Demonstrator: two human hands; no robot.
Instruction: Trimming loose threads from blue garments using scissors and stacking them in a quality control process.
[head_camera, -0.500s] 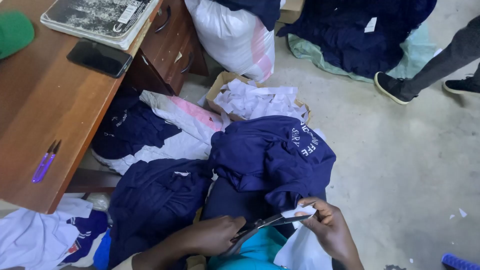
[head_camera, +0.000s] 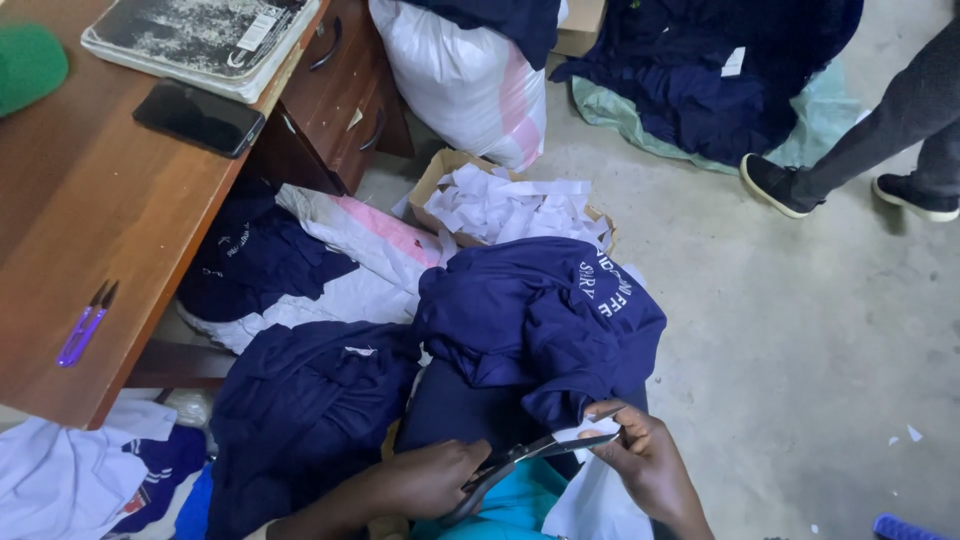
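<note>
My left hand (head_camera: 432, 478) grips the handles of dark scissors (head_camera: 540, 452), whose blades point right and are slightly apart. My right hand (head_camera: 648, 465) pinches a white strip (head_camera: 592, 430) at the edge of a navy garment (head_camera: 535, 320) with white lettering, which lies over my lap. The blade tips sit at the white strip between my fingers. More white material (head_camera: 590, 505) hangs below my right hand. A teal cloth (head_camera: 515, 510) shows under the scissors.
A wooden desk (head_camera: 90, 230) on the left carries a phone (head_camera: 198, 118), a book (head_camera: 205, 35), purple thread snips (head_camera: 85, 325) and a green cap (head_camera: 28, 62). A cardboard box of white scraps (head_camera: 505, 205), navy garment piles (head_camera: 300, 410), a white sack (head_camera: 465, 80). Another person's legs (head_camera: 860, 160) at top right.
The scissors and both hands stay in nearly the same place; my right hand holds the white strip a little closer to the blades.
</note>
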